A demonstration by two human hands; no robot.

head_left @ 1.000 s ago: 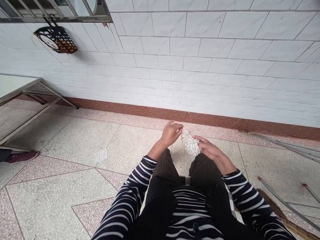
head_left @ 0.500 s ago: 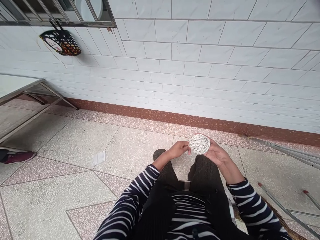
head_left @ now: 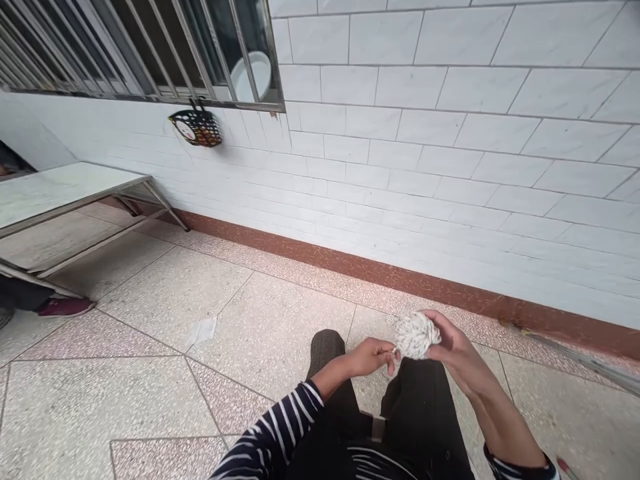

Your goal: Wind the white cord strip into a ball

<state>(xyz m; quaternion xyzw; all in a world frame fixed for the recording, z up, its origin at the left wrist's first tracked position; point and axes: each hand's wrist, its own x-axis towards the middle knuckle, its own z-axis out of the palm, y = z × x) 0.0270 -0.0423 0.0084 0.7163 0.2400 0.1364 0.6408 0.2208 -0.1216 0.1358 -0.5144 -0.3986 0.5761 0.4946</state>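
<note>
A ball of white cord flecked with dark strands (head_left: 413, 335) is held in front of my knees. My right hand (head_left: 453, 350) grips it from the right side, fingers over its far edge and thumb on the near side. At the ball's left edge, my left hand (head_left: 375, 357) pinches a thin end of the cord between thumb and forefinger, its other fingers curled. Blur hides the single strands on the ball.
A low table (head_left: 75, 187) stands at the left along the tiled wall, with another person's dark red shoe (head_left: 67, 307) beside it. A patterned basket (head_left: 197, 128) hangs from the window bars. White paper (head_left: 203, 330) lies on the floor.
My view has swung up and to the left, so more of the window and table shows. Both hands and the cord ball now appear lower, with my right hand turned more over the ball.
</note>
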